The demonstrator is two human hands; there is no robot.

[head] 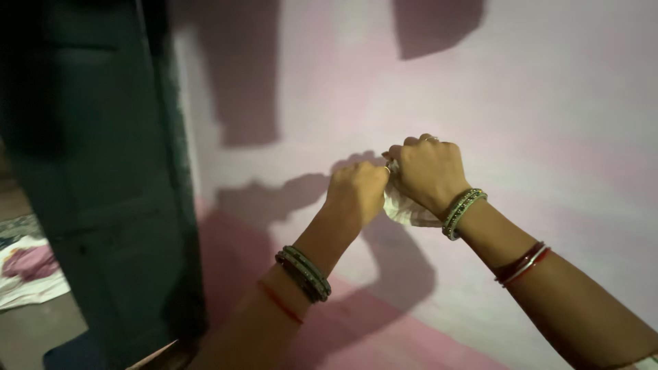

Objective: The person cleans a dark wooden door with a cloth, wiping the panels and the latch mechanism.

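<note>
Both hands are closed on one crumpled white cloth (406,209) — left hand (356,192) and right hand (430,171) touching, close before the pink wall (534,103), as if wringing it.

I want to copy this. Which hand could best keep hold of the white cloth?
Probably the right hand: the white cloth hangs bunched beneath it, while the left hand grips only its edge. Both are closed against the pink wall.
</note>
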